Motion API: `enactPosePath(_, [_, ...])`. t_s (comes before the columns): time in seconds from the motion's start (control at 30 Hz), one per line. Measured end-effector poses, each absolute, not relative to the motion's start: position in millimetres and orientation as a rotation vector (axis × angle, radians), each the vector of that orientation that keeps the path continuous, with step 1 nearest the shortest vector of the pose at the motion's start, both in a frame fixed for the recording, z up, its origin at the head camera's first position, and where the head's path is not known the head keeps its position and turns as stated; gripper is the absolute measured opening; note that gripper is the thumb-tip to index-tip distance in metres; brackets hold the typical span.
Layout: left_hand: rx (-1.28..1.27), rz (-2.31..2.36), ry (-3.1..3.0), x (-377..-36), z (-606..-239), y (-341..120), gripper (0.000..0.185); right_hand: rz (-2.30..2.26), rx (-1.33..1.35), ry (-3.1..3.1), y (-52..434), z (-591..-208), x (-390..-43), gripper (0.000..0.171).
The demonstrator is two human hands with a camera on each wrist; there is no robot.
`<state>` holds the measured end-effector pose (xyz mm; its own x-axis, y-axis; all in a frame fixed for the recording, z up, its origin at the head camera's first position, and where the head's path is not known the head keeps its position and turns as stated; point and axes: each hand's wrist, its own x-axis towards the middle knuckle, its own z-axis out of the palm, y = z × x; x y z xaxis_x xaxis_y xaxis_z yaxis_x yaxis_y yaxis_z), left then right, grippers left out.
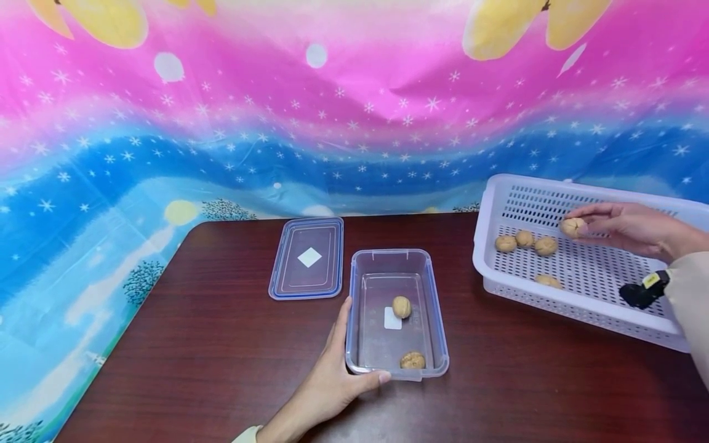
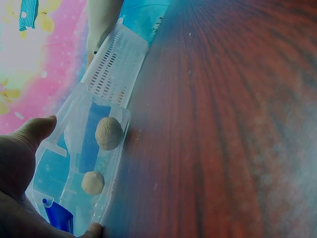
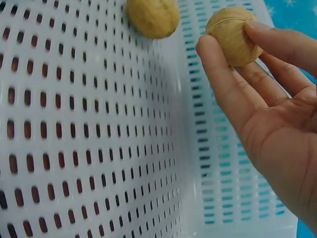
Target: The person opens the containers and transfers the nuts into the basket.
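A walnut (image 1: 572, 227) is pinched between the thumb and fingers of my right hand (image 1: 631, 229), above the white perforated basket (image 1: 484, 271). The right wrist view shows this walnut (image 3: 234, 37) at the fingertips. Several more walnuts (image 1: 546, 246) lie on the basket floor. My left hand (image 1: 332, 375) holds the near left corner of a clear plastic box (image 1: 437, 332), its thumb along the front rim and fingers along the left side. Inside the box are two walnuts, one near the middle (image 1: 401, 307) and one at the front (image 1: 412, 361).
A clear lid (image 1: 307, 289) with a blue seal lies behind and left of the box on the dark wooden table (image 1: 221, 344). A patterned cloth (image 1: 354, 123) hangs behind the table. The black wrist camera (image 1: 639, 294) is strapped at my right wrist.
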<state>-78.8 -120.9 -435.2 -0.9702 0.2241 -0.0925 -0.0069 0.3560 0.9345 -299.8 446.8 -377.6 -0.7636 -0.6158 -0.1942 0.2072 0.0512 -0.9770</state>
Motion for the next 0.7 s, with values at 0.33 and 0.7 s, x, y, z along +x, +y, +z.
enactPosePath(0.33, [0.198,1.663,2.415,-78.8,-434.6,-120.6,0.128,-1.436,-0.168,1.961,448.4,-378.7,-299.2,0.048])
enactPosePath(0.7, [0.191,1.668,2.409,-79.1,-434.0,-120.7,0.128,-1.34,-0.105,1.958,443.3,-378.4,-301.2,0.045])
